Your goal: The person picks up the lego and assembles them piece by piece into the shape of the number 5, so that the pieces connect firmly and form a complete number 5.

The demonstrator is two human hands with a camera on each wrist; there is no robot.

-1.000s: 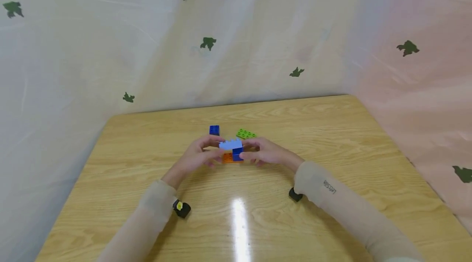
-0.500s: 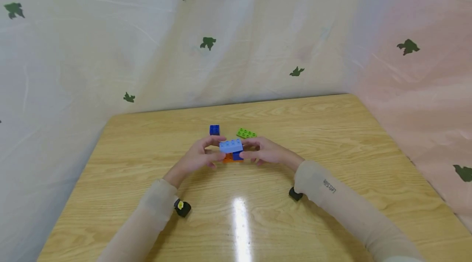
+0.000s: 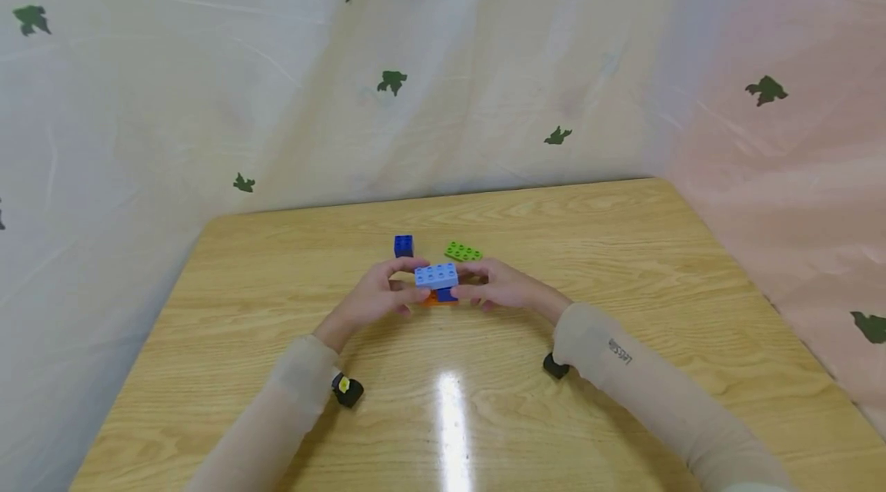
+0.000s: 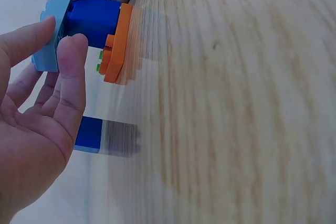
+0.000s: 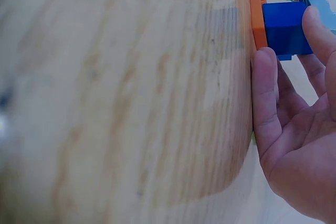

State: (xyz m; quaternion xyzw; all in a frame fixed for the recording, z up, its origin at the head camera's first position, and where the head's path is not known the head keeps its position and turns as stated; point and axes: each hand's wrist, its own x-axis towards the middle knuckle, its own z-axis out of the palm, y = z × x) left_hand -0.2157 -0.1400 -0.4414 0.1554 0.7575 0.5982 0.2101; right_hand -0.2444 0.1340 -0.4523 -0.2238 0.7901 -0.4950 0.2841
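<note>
Over the middle of the table, my left hand (image 3: 377, 294) pinches the left end of a light blue toy brick (image 3: 436, 275). Its studs face up, tilted slightly toward the head camera. Beneath its right part sits a dark blue brick (image 4: 95, 20), mounted on one end of an orange plate (image 4: 119, 45). My right hand (image 3: 501, 283) grips the dark blue brick from the right; in the right wrist view, its thumb presses that brick (image 5: 286, 23). The light blue brick covers the top of the dark blue one, and I cannot tell whether they are fully joined.
Behind my left fingers stands a separate dark blue brick (image 3: 404, 245). A lime green studded plate (image 3: 462, 251) lies behind my right fingers. The wooden table (image 3: 588, 231) meets a hanging cloth (image 3: 443, 92) at its back edge.
The light blue brick has tipped so more of its studded top shows, and it has shifted slightly right and lower. My left hand moved slightly right with it; my right hand stays nearly still.
</note>
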